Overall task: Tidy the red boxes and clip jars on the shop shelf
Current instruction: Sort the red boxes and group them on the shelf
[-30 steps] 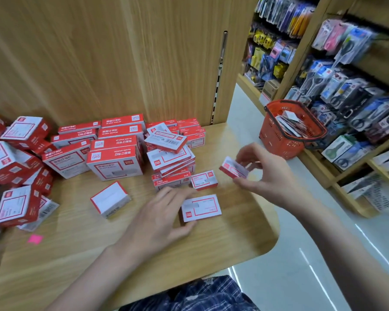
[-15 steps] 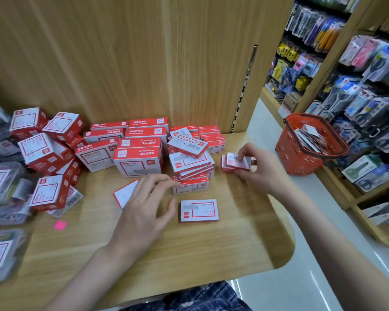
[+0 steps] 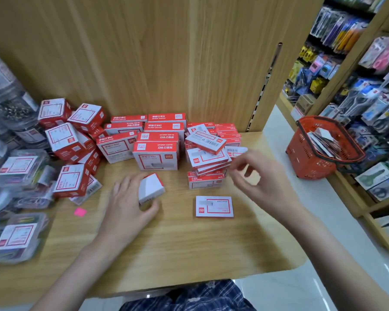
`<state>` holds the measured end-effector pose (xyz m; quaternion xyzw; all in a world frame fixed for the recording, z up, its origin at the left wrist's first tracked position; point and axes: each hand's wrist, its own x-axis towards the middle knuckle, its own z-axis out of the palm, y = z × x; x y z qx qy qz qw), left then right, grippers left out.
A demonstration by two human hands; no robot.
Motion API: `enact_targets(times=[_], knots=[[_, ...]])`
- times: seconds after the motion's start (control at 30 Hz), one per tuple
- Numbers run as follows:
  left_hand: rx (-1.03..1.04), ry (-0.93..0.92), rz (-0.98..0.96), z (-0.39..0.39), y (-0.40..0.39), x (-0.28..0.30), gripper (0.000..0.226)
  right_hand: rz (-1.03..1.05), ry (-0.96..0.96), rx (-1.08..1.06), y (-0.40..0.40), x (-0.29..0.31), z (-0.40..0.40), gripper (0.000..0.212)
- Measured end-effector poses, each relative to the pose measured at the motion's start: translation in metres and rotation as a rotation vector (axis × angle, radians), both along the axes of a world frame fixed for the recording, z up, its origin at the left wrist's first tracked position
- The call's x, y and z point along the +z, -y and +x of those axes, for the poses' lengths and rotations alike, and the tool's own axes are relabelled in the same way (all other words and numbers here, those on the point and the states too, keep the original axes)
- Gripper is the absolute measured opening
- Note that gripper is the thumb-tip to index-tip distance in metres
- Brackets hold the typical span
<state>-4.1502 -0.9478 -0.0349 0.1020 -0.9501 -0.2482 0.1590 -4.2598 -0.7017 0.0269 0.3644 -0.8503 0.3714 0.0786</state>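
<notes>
the left hand (image 3: 130, 198) grips a small red and white box (image 3: 150, 187), tilted up on the wooden shelf (image 3: 189, 248) in front of the stacked red boxes (image 3: 157, 151). the right hand (image 3: 256, 182) hovers blurred beside the leaning pile of flat boxes (image 3: 208, 158), fingers loosely spread and holding nothing i can make out, with one flat box (image 3: 214, 206) lying alone just below it. clip jars (image 3: 16, 239) crowd the left end, and a red basket (image 3: 310, 158) sits off to the right.
</notes>
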Motion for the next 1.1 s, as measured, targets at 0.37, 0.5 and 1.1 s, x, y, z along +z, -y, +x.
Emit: enact_targets(times=[0.37,0.5,1.1], knots=[[-0.203,0.019,0.804,-0.003,-0.017,0.015,0.044,0.471,0.168,0.217,-0.003,-0.024,0.018,0.040],[-0.228,-0.038,0.744,-0.007,-0.017,0.021,0.046,0.480,0.236,0.210,-0.001,-0.021,0.023,0.036],[-0.090,-0.288,0.563,-0.016,-0.017,0.040,0.049,-0.292,0.721,-0.173,0.076,0.053,-0.077,0.018]])
